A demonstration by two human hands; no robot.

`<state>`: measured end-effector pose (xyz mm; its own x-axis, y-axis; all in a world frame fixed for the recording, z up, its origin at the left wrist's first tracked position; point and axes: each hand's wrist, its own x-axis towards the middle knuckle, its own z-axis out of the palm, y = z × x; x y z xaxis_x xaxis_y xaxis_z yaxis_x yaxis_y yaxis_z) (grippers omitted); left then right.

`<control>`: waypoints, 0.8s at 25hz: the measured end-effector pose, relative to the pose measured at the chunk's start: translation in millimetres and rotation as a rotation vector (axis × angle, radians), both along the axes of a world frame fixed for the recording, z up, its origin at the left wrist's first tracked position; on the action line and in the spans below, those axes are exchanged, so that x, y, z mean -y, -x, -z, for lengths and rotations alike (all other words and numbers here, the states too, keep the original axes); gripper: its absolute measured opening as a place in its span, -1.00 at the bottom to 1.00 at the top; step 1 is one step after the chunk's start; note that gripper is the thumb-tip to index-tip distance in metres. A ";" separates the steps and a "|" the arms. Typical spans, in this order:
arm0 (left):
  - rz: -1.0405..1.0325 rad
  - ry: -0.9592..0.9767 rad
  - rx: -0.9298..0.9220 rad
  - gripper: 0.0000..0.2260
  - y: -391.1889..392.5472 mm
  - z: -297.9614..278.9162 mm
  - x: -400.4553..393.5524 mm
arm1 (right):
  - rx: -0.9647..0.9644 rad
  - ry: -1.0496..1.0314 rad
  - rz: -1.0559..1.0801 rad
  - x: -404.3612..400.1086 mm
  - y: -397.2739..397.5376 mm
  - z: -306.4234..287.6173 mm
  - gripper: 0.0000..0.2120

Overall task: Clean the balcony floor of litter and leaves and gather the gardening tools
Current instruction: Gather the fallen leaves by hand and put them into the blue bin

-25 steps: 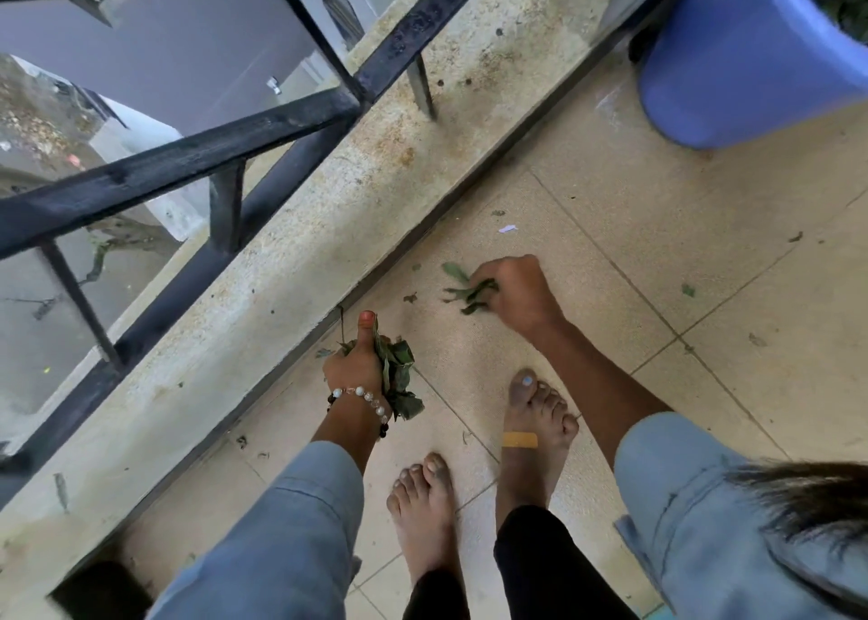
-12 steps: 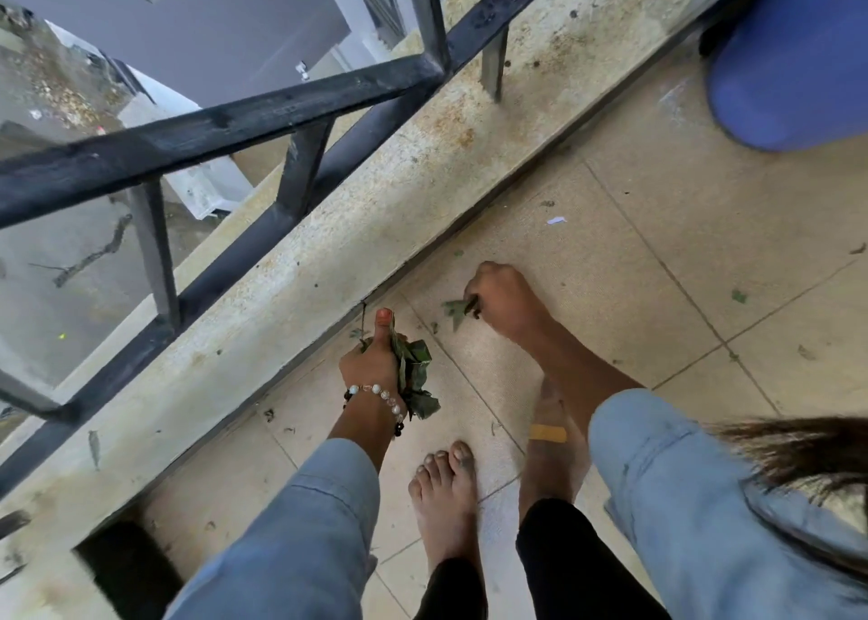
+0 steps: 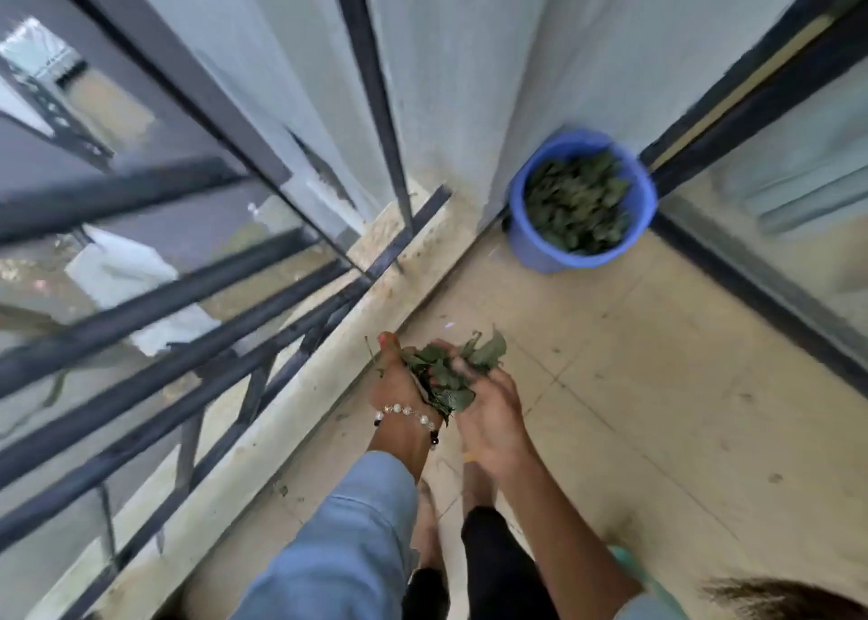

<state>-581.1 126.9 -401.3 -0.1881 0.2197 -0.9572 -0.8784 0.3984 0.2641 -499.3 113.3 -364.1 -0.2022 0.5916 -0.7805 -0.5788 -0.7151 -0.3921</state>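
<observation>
Crumpled dark-green leaves (image 3: pixel 444 375) fill both hands: left hand (image 3: pixel 399 380) grips them, right hand (image 3: pixel 488 412) cups them; leaf-filled blue bucket (image 3: pixel 530 243) well beyond.

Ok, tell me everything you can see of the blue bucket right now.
The blue bucket looks like smooth plastic, round, with a rolled rim and walls tapering toward the base. It stands upright on the tiled floor in the far corner, close against the pale wall and next to the dark-framed glass door. It is nearly full of dark green leaves, heaped to about rim level. No handle shows. Neither hand touches it; the image is slightly blurred there.
</observation>
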 end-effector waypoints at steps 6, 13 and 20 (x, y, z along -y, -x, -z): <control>0.371 -0.046 -0.354 -0.61 -65.2 -173.0 -54.1 | 0.356 -0.125 0.111 -27.9 -48.8 -141.4 -0.65; 0.414 -0.158 -0.202 -0.58 -154.3 -149.2 -164.9 | 0.456 -0.359 -0.031 -139.3 -136.0 -124.4 -0.70; 0.480 -0.258 -0.079 -0.64 -203.1 -24.2 -294.8 | 0.908 -0.478 -0.301 -277.7 -192.5 27.6 -0.64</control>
<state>-377.9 421.7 -377.1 -0.0783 0.5239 -0.8481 -0.5878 0.6629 0.4638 -306.8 391.0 -391.7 0.1495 0.8985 -0.4126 0.2456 -0.4380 -0.8648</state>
